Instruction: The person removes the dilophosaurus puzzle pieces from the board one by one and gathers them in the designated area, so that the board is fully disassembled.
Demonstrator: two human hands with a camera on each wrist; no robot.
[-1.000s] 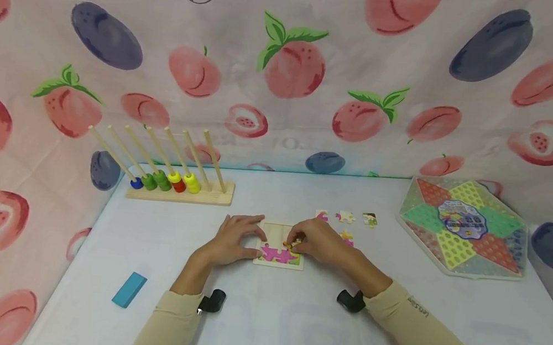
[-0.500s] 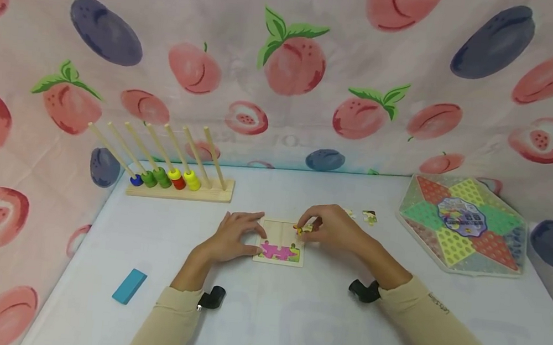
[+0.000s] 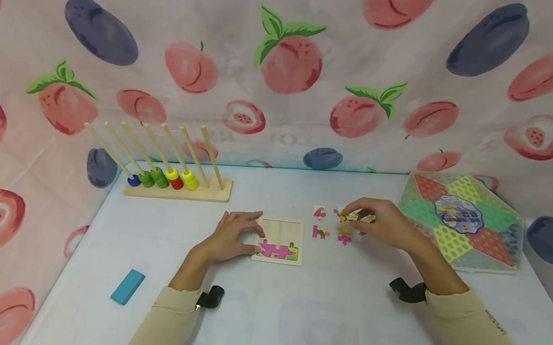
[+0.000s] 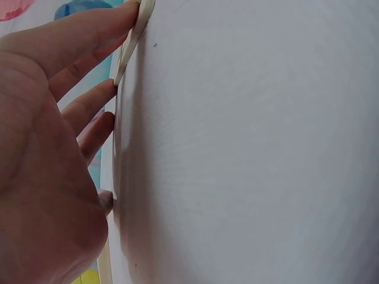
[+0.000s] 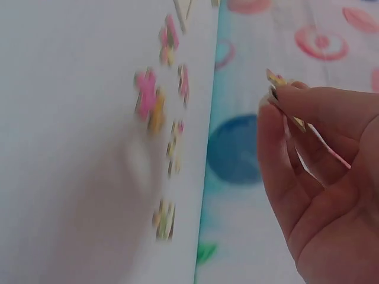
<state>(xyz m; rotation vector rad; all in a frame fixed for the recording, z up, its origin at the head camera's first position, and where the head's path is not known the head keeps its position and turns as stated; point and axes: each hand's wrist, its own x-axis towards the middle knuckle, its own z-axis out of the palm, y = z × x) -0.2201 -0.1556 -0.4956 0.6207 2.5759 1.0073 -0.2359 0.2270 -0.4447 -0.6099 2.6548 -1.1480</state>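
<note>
**Fruit-print drape (image 3: 249, 36) walls in a white-covered table (image 3: 262, 315)**

At centre right of the head view, we see a person's right hand (image 3: 379, 222) pinching a jigsaw piece (image 5: 275, 77) above the table, near loose jigsaw pieces (image 3: 321, 232). At centre, the left hand (image 3: 230, 239), its fingers loosely spread, touches the left side of a wooden puzzle tray (image 3: 272, 230), pink pieces (image 3: 276, 250) filling its lower part. We find a wooden peg abacus (image 3: 174, 192) at left, a blue block (image 3: 127, 287) lower left and a Chinese checkers board (image 3: 487, 237) at right; peaches and plums pattern the drape behind.
</note>
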